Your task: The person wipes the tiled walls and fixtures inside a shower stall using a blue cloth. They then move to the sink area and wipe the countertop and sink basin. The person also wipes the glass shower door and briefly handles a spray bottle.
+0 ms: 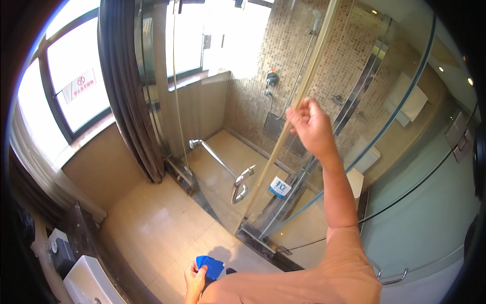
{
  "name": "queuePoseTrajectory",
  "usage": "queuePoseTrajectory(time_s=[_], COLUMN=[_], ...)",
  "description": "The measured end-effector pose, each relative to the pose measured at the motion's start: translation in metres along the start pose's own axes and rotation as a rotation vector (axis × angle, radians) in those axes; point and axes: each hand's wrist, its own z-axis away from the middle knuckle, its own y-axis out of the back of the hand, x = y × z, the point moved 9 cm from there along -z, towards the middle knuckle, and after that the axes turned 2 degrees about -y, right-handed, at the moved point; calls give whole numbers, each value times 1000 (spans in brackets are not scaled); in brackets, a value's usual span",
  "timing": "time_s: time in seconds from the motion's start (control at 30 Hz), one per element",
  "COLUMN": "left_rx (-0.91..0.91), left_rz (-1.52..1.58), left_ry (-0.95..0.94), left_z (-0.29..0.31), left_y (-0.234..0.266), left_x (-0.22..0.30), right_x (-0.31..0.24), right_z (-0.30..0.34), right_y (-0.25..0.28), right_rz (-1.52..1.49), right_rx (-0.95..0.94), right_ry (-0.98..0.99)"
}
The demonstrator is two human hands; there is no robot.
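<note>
My right hand is raised at the glass shower door's pale, yellowish edge strip. Its fingers are curled in a pinch at that edge; the fingertips are partly hidden. Low in the picture, my left hand grips a flat, bright blue piece with an angular outline between thumb and fingers. Whether it is stiff or soft cannot be made out. A chrome door handle sits on the glass below and left of my right hand.
Inside the shower are a mixer valve and a hand shower on a mosaic wall. A blue-and-white sign is on the glass. At left hang dark curtains beside windows; a white basin stands lower left.
</note>
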Motion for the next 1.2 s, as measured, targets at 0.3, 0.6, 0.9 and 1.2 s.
queuePoseTrajectory(time_s=[0.3,0.6,0.9,1.2], left_rx=[-31,-17,42,92], left_rz=[25,37,-109,-46], left_ry=[24,13,8,22], left_z=[-10,-8,2,8], left_y=[-8,-2,8,10], left_x=[1,-10,-12,22], right_x=[-109,-118,-75,76], right_z=[-93,-91,-47,121], right_y=[56,52,31,-37], right_rz=[309,248,-46,-162], right_rx=[201,106,132,19], right_ry=[276,257,162,-109])
